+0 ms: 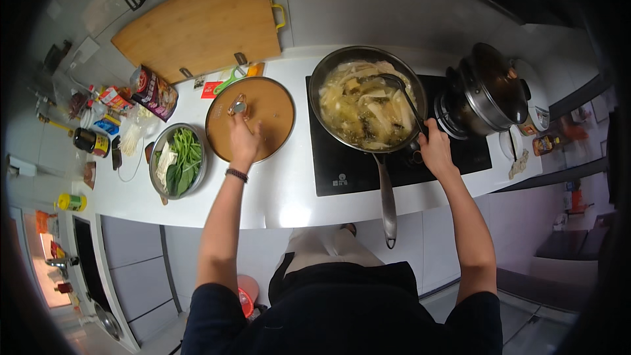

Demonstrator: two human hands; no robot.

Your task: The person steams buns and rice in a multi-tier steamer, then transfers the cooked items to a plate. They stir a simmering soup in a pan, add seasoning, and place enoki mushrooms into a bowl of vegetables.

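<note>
My left hand (244,140) has its fingers at the handle of a round brown-tinted lid (273,133) with a metal rim, over the white counter. In my right hand (435,149) is the handle of a black ladle (410,98), whose head dips into the pan. The deep frying pan (316,108) stands on the black cooktop, its long metal handle (387,202) jutting past the counter's front edge. Bubbling yellowish broth (365,103) with pale slices and dark green pieces fills it. Left of the lid, a metal bowl (199,182) holds green leafy vegetables (186,160) and white enoki-like mushrooms (165,165).
A lidded pot (485,93) stands on a burner at right, near a white bowl (508,144). Against the wall leans a wooden cutting board (207,24). Behind the lid lies a green peeler (229,81). Packets (153,91) and a dark jar (91,142) crowd the left.
</note>
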